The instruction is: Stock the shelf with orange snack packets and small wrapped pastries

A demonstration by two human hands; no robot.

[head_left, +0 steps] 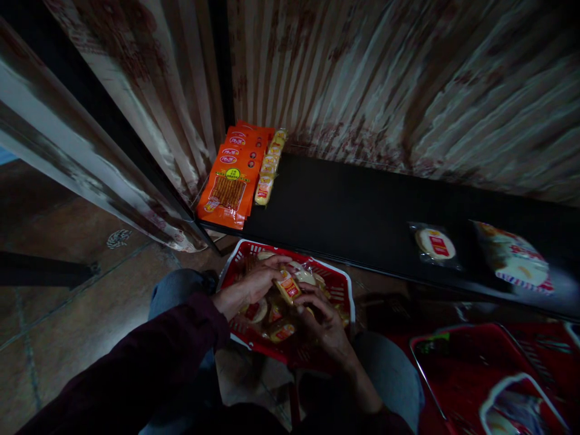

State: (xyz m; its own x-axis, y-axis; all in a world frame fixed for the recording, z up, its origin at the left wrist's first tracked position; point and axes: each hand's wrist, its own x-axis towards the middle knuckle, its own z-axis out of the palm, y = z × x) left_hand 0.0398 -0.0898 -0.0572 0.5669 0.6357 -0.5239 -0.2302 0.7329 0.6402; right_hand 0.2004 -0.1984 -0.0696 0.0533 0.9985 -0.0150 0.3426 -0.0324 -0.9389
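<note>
Over a red basket [350,296] between my knees, both hands hold one small wrapped snack cake [289,287] with a red and yellow label. My left hand [254,284] grips its left side. The fingers of my right hand [324,320] are closed on its right side. Below, the basket holds several more packaged snacks, among them a yellow packet [281,332] with a red label. On the shelf ahead, a row of similar small wrapped cakes [267,172] lies beside overlapping orange snack bags [229,187].
The black shelf [344,205] runs to the right, with a round wrapped cake [435,243] and a larger snack bag [514,257] on it. Curtains [371,78] hang behind. More red baskets [471,356] stand at lower right. A dark metal post [136,133] rises on the left.
</note>
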